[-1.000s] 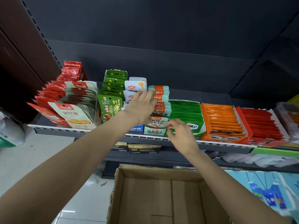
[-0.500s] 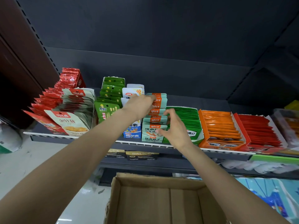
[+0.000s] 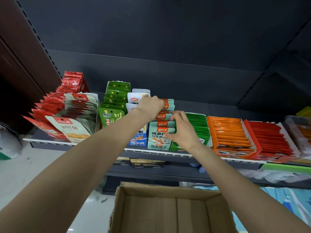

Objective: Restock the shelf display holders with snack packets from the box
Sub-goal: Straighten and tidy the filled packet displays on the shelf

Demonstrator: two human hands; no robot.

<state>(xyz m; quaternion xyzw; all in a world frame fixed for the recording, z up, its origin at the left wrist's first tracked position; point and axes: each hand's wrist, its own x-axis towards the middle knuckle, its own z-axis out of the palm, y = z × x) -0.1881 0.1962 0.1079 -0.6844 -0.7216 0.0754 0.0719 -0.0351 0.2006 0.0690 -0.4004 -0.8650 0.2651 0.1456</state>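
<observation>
A row of pale teal packets with orange tops (image 3: 159, 130) stands in a holder on the shelf (image 3: 50, 142). My left hand (image 3: 149, 106) reaches over the back of that row, fingers curled round the upper packets. My right hand (image 3: 182, 130) holds the front packets from the right side, thumb on the front face and fingers over the tops. An open cardboard box (image 3: 166, 212) sits below, and its visible floor is bare.
Left of the teal row stand blue and white packets (image 3: 138, 140), green packets (image 3: 114, 105), and red and beige packs (image 3: 72, 125). To the right lie trays of green (image 3: 198, 125), orange (image 3: 230, 133) and red (image 3: 271, 138) sachets. A lower shelf holds black boxes (image 3: 148, 163).
Both hands have closed in on the teal packet row: the left hand moved from the white packets to the back of the row, and the right hand rose from below to its front.
</observation>
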